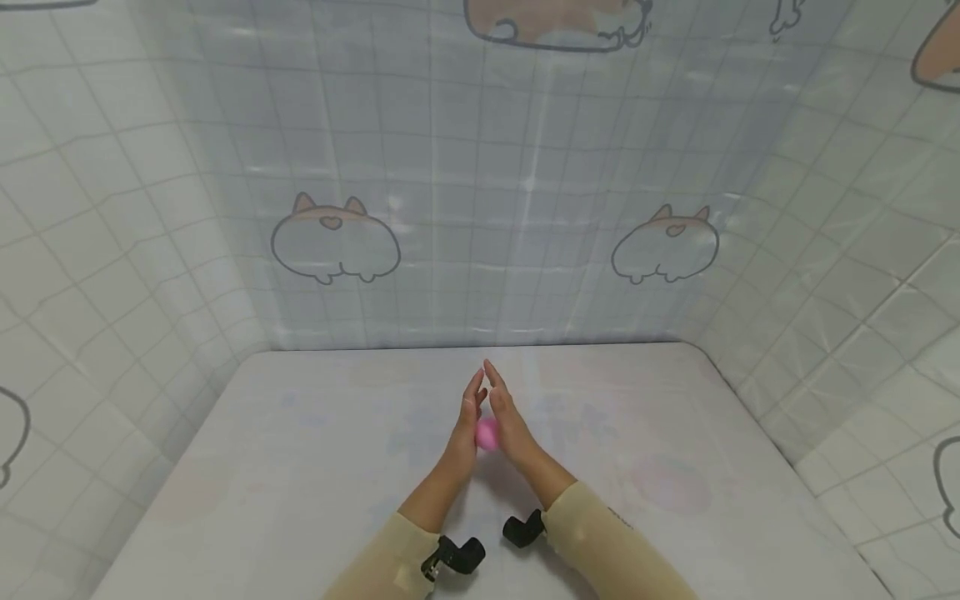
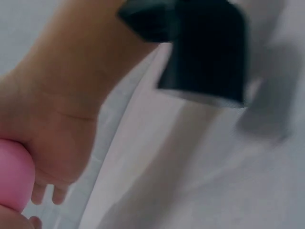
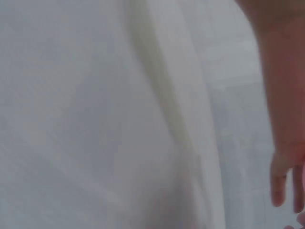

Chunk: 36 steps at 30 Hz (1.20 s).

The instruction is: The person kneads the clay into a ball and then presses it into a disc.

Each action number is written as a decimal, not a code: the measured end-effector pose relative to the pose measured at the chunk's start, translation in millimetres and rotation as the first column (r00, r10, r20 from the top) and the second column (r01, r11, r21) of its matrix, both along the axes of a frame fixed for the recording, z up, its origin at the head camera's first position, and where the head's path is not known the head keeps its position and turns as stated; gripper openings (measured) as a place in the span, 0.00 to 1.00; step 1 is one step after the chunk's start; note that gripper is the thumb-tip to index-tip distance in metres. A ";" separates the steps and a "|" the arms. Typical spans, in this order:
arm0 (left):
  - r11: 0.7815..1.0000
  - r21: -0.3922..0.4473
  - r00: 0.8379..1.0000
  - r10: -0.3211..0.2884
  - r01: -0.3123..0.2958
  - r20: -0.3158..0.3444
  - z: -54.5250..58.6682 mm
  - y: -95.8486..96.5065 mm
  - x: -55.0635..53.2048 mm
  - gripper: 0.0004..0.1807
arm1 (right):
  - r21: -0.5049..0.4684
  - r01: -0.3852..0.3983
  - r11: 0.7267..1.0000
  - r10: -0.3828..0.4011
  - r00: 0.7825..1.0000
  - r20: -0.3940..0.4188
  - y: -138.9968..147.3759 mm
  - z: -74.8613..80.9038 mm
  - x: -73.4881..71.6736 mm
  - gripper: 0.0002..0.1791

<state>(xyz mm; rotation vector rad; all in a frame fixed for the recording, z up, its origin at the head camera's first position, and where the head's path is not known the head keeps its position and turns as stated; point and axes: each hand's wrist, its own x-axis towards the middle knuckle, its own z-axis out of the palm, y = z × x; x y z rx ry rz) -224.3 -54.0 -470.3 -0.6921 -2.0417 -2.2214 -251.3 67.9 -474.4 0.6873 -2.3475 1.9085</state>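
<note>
Between the two palms sits a smooth pink ball (image 1: 487,434), toward the heels of the hands. My left hand (image 1: 465,427) touches its left side with fingers extended forward. On the other side, my right hand (image 1: 512,423) lies against the ball, its fingers also long and straight. The fingertips lean together at the top, so the hands form a narrow peak over the white table. In the left wrist view the pink ball (image 2: 15,175) appears large at the left edge, pressed against a palm and partly cut off by the frame.
Black wrist camera mounts (image 1: 461,556) face each other below the hands, strapped at the cream sleeves (image 1: 390,554). The white table (image 1: 285,467) has faint pastel patches. Grid-patterned curtains (image 1: 480,167) with cartoon animals rise behind it and on both sides.
</note>
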 end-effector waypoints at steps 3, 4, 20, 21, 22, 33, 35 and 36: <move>0.999 -0.010 0.999 0.044 -0.044 -0.023 1.6 -1.1 -0.9 0.34 | -0.031 -0.032 0.999 0.032 0.999 0.001 -3.9 -3.1 4.3 0.36; 0.998 -0.017 0.998 0.059 -0.059 -0.028 2.0 -1.3 -1.0 0.33 | -0.046 -0.047 0.998 0.047 0.999 -0.004 -5.1 -4.1 5.6 0.36; 0.982 -0.132 0.991 0.130 -0.134 -0.036 -5.5 -3.7 -15.3 0.35 | -0.138 -0.101 0.985 0.077 0.983 -0.169 -13.2 14.8 27.4 0.43; 0.982 -0.138 0.992 0.124 -0.127 -0.031 -7.3 -3.0 -14.7 0.35 | -0.144 -0.092 0.985 0.067 0.982 -0.174 -12.8 15.9 27.5 0.44; 0.983 -0.139 0.993 0.117 -0.120 -0.029 -8.8 -2.2 -14.1 0.35 | -0.145 -0.083 0.986 0.056 0.982 -0.178 -12.3 16.8 27.3 0.45; 0.989 -0.143 0.998 -0.028 0.034 0.049 -16.8 2.8 -1.0 0.35 | -0.161 0.018 0.987 -0.043 0.988 -0.152 -2.1 19.0 16.5 0.41; 0.991 -0.111 0.996 -0.062 0.069 0.059 -14.3 3.7 2.3 0.34 | -0.162 0.034 0.986 -0.057 0.989 -0.138 0.2 21.3 15.2 0.39; 0.992 -0.094 0.995 -0.081 0.086 0.062 -12.9 4.1 3.5 0.34 | -0.159 0.046 0.986 -0.068 0.988 -0.136 1.5 19.2 12.3 0.39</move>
